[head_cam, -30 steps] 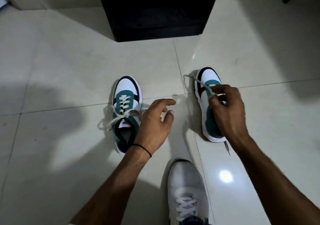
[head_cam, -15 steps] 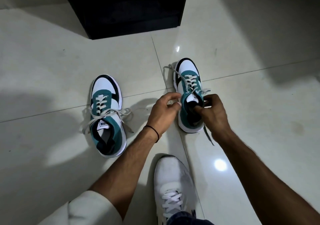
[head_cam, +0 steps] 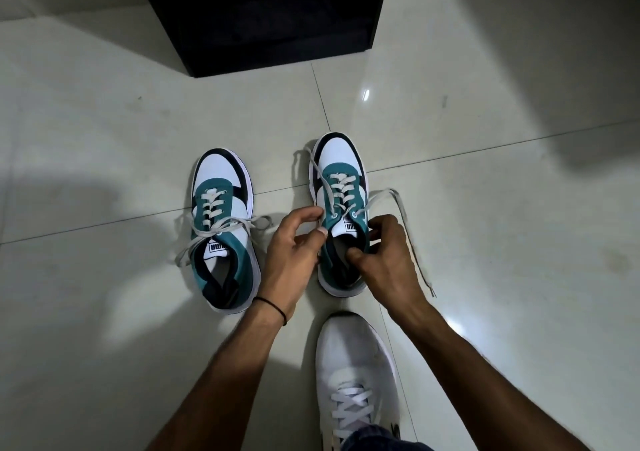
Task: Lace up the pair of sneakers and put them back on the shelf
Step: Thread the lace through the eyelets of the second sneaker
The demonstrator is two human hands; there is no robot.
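Sneakers point(head_cam: 223, 228) teal, white, black; laces point(head_cam: 384, 199) off-white; worn shoe point(head_cam: 356, 374) white; floor point(head_cam: 104, 121) pale glossy tile; shelf point(head_cam: 263, 17) black

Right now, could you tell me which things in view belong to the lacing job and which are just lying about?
Belongs to the job:
left teal sneaker
right teal sneaker, both hands at its collar
its loose lace
black shelf

Not part of it:
worn white shoe
wrist band

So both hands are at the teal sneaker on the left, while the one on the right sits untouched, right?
Not quite. In the head view both hands, left hand and right hand, are at the right teal sneaker; the left teal sneaker sits untouched.
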